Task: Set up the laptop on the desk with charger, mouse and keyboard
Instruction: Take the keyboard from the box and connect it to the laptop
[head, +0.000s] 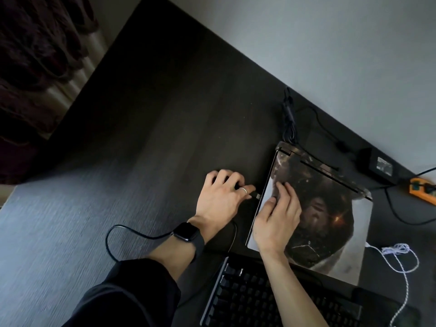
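A closed laptop (330, 208) with a dark picture skin lies on the dark desk (165, 114). My left hand (221, 199) holds a black USB plug (256, 195) right at the laptop's left edge, its black cable (122, 228) looping back under my wrist. My right hand (278, 220) lies on the laptop lid, fingers pressing down near that same edge. A black keyboard (259, 296) sits in front of the laptop. The black charger brick (379, 165) rests behind the laptop by the wall, its cable bundle (289, 119) beside it. No mouse can be seen.
An orange power strip (424, 188) sits at the right edge. A white braided cable (401, 263) curls right of the laptop. The grey wall (330, 43) runs along the desk's back. A dark curtain (35, 55) hangs at left.
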Demonstrator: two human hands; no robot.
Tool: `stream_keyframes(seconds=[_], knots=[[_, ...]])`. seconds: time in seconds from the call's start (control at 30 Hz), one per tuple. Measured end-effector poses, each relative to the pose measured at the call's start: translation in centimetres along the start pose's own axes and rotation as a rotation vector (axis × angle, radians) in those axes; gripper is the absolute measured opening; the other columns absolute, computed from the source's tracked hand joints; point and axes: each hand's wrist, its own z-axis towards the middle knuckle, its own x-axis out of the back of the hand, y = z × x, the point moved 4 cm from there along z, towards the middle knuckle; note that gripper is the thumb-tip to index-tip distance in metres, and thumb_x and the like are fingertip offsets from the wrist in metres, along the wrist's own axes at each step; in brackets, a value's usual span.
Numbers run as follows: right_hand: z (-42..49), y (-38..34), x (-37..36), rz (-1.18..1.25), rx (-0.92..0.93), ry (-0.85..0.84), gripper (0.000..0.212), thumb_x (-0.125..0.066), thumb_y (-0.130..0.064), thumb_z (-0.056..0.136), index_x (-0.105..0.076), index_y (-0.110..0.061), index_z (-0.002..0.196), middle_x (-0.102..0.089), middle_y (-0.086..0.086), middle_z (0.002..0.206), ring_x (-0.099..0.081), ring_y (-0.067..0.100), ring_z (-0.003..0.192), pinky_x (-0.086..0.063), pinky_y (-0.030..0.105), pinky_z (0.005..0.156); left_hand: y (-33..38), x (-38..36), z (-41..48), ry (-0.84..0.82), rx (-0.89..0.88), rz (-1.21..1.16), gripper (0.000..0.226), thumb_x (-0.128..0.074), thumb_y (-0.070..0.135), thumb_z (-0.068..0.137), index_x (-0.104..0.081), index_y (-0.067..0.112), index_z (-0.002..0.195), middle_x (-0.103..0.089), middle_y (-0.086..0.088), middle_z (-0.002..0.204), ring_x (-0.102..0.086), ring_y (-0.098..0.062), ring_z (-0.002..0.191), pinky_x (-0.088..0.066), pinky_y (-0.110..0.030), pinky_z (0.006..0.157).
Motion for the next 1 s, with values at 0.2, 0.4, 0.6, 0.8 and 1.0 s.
stream_keyframes(seconds=[0.2,0.4,0.6,0.8,1.0], knots=[[0.1,-0.1,-0.2,-0.017,-0.011,0.0,0.041,-0.046,-0.015,0.092,-0.06,-0.012,0.131,-0.054,0.007,0.141,-0.049,0.026,0.128,-0.037,0.039,0.105,0.2,-0.1,0.3,0.027,-0.016,0.023,0.016,-0.066,0.038,0.09,-0.073,0.037,0.104,-0.06,0.008,0.097,-0.052,-0.022,0.096,-0.037,-0.04,0.086],[0.1,-0.1,-0.2,-0.04,-0.01,0.006,0.041,-0.047,-0.013,0.092,-0.06,-0.012,0.13,-0.054,0.006,0.14,-0.049,0.025,0.128,-0.037,0.039,0.105,0.2,-0.6,0.5,0.015,-0.237,0.054,0.018,-0.061,0.032,0.093,-0.074,0.028,0.106,-0.058,0.003,0.093,-0.053,-0.022,0.087,-0.037,-0.041,0.085],[-0.1,0.0,-0.4,-0.052,-0.006,0.009,0.04,-0.048,-0.011,0.092,-0.06,-0.012,0.13,-0.054,0.007,0.14,-0.05,0.026,0.128,-0.039,0.042,0.104,0.4,-0.9,0.7,0.034,-0.278,-0.002,0.022,-0.057,0.028,0.094,-0.074,0.026,0.107,-0.058,0.002,0.091,-0.052,-0.02,0.083,-0.038,-0.037,0.082],[0.1,-0.2,-0.3,-0.034,-0.004,0.005,0.04,-0.047,-0.013,0.092,-0.06,-0.013,0.131,-0.054,0.006,0.14,-0.049,0.026,0.129,-0.04,0.043,0.104,0.6,-1.0,0.7,0.003,-0.198,-0.018,0.02,-0.065,0.032,0.091,-0.074,0.027,0.108,-0.058,0.004,0.091,-0.046,-0.017,0.085,-0.036,-0.031,0.083],[0.3,-0.1,-0.3,-0.026,-0.01,0.013,0.039,-0.047,-0.014,0.094,-0.06,-0.015,0.132,-0.053,0.004,0.142,-0.048,0.027,0.13,-0.039,0.045,0.106,-0.4,3.9,-3.2,-0.292,0.014,0.042,0.066,-0.057,0.054,0.088,-0.046,0.021,0.145,-0.057,-0.002,0.122,-0.054,-0.024,0.11,-0.043,-0.038,0.096]])
